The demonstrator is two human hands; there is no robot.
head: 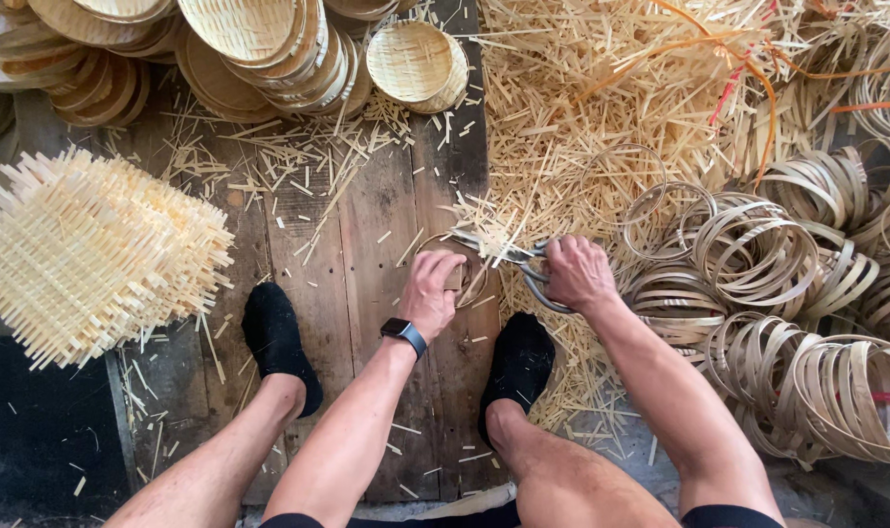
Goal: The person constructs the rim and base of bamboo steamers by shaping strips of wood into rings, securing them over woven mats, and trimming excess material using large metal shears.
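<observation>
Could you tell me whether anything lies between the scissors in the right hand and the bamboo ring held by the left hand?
Nothing visible does. The right hand holds the scissors with the blades already at the bamboo ring, which the left hand grips; only loose bamboo offcuts lie around them.

Lying flat on the wooden boards, right beneath the left-hand fingers: a thin bamboo ring, pale tan, round, partly hidden under the palm, its far arc showing beyond the fingertips and its right arc curving out beside them. Crossing just past the ring's upper right edge: grey metal scissors, blades pointing left toward the left-hand fingers, looped handles sitting inside the right-hand fingers, lower loop hanging out below the knuckles. Blade tips meeting the ring's rim; whether cutting or only touching, impossible to tell.
</observation>
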